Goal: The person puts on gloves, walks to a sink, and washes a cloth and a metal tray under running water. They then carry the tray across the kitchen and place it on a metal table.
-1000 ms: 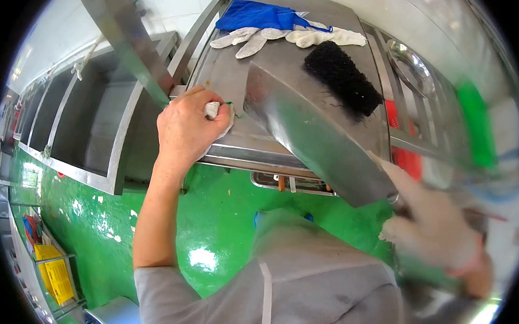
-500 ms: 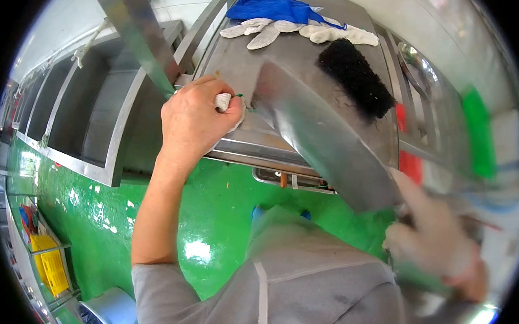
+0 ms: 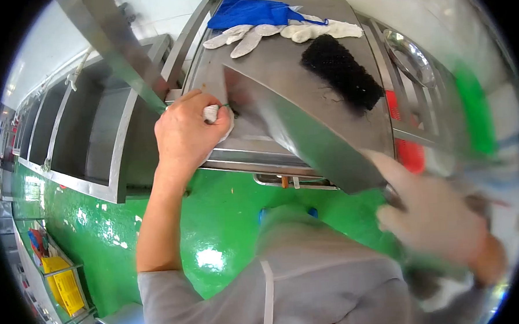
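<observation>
My left hand [image 3: 188, 127] is closed in a fist at the near left corner of the steel table [image 3: 257, 113]. Wrapped in its fingers is a bunched white cloth [image 3: 211, 113], mostly hidden by the hand. In my right hand [image 3: 430, 215], which wears a pale glove and is blurred by motion, I grip a large broad-bladed knife [image 3: 304, 134] by its handle. Its blade slants across the table's front edge, tip pointing up and left, close beside my left fist. Beyond the blade lies a black, bristly block [image 3: 342, 71] with loose strands around it.
White knitted gloves [image 3: 248, 38] and a blue cloth [image 3: 247, 13] lie along the table's far side. Steel sinks [image 3: 96, 134] stand to the left. A metal bowl [image 3: 408, 57] and red plastic pieces [image 3: 410, 155] are on the right. The green floor [image 3: 210, 233] looks shiny.
The view has shifted slightly, moving the table contents left in the picture. The knife's tip is now nearer my left fist. Both hands keep their grips.
</observation>
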A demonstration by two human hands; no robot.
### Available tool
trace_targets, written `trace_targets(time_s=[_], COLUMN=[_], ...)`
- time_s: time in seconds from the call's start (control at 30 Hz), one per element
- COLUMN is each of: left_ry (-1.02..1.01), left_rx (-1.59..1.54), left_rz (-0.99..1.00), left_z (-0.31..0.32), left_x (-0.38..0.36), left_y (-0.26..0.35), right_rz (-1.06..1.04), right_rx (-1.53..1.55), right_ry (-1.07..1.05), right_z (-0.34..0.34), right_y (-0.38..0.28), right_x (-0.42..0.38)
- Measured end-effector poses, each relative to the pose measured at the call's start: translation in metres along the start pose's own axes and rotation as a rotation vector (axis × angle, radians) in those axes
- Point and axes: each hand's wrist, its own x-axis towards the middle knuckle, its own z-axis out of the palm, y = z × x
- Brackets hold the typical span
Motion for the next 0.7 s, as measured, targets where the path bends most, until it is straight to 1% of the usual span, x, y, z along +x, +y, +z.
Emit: trace_targets(time_s=[0.07, 0.13, 0.17, 0.2, 0.27, 0.33, 0.4, 0.47, 0.5, 0.57, 0.63, 0.7], left_ry=[0.047, 0.090, 0.113, 0.105, 0.088, 0.097, 0.083, 0.079, 0.057, 0.070, 0.061, 0.039], left_rx=[0.006, 0.024, 0.076, 0.066, 0.060, 0.022, 0.056, 0.062, 0.057, 0.051, 0.035, 0.008], left_rz=[0.022, 0.073, 0.050, -0.004, -0.005, -0.001, -0.011, -0.012, -0.027, -0.016, -0.016, -0.027], left_z=[0.002, 0.005, 0.004, 0.002, -0.006, -0.006, -0.004, -0.004, -0.004, -0.003, -0.003, -0.006], left_x=[-0.001, 0.001, 0.000, 0.001, -0.001, -0.008, -0.010, -0.009, -0.008, -0.009, -0.009, -0.010], left_y=[-0.005, -0.007, -0.009, -0.017, -0.019, -0.022, -0.014, -0.006, -0.007, -0.007, -0.008, -0.008], right_rz=[0.068, 0.055, 0.052, -0.033, -0.223, -0.080, 0.135, 0.056, 0.056, 0.140, 0.082, 0.026], right_rx=[-0.003, -0.053, -0.067, -0.011, 0.098, 0.038, -0.064, -0.103, -0.137, -0.114, 0.134, 0.303], right_ry=[-0.007, -0.027, -0.024, 0.004, 0.056, -0.001, -0.082, 0.172, 0.258, 0.321, 0.319, 0.330], right_z=[-0.004, -0.006, -0.005, 0.000, 0.011, 0.006, -0.011, -0.012, -0.013, -0.021, -0.018, -0.008], right_y=[-0.004, -0.006, -0.006, -0.002, 0.006, 0.005, 0.002, 0.019, 0.027, 0.029, 0.026, 0.024], right_x=[-0.017, -0.010, -0.007, -0.001, 0.010, 0.002, -0.018, -0.046, -0.053, -0.060, -0.057, -0.054])
